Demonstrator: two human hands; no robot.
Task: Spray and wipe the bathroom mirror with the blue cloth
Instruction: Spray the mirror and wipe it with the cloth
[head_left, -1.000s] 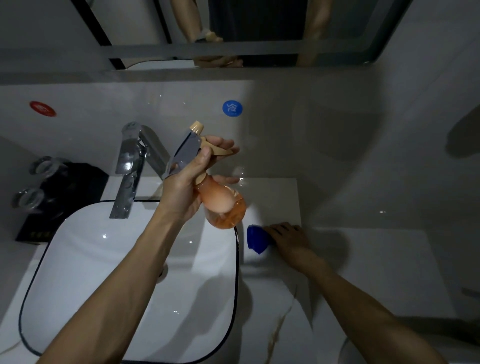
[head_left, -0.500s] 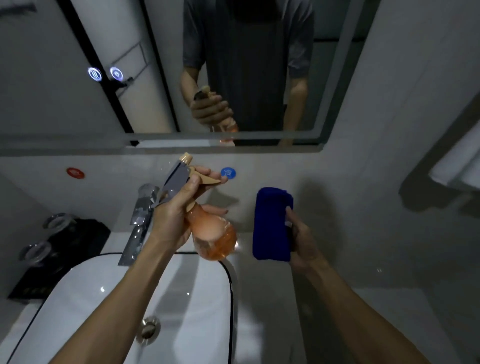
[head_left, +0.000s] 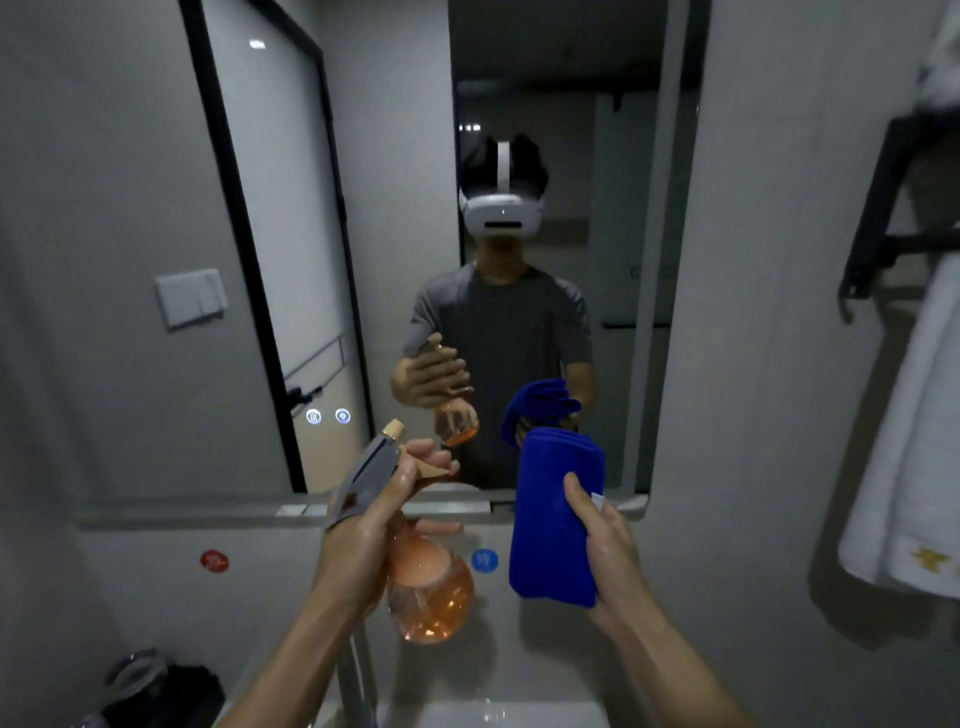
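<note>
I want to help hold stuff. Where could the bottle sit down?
Bare counter lies right of the sink, below the white towel. The lower left is crowded with a dark tray and glasses. Both hands are full: left hand holds the spray bottle, right hand the blue cloth.

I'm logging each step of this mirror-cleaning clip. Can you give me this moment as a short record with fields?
left hand: grip around the neck of the spray bottle, fingers at the trigger
spray bottle: orange, round, partly filled, nozzle toward the mirror
right hand: grip on the folded blue cloth, held upright
cloth contact: not on the glass
wall below mirror: red sticker, blue sticker
right edge: white towel hanging from a black rack
</note>
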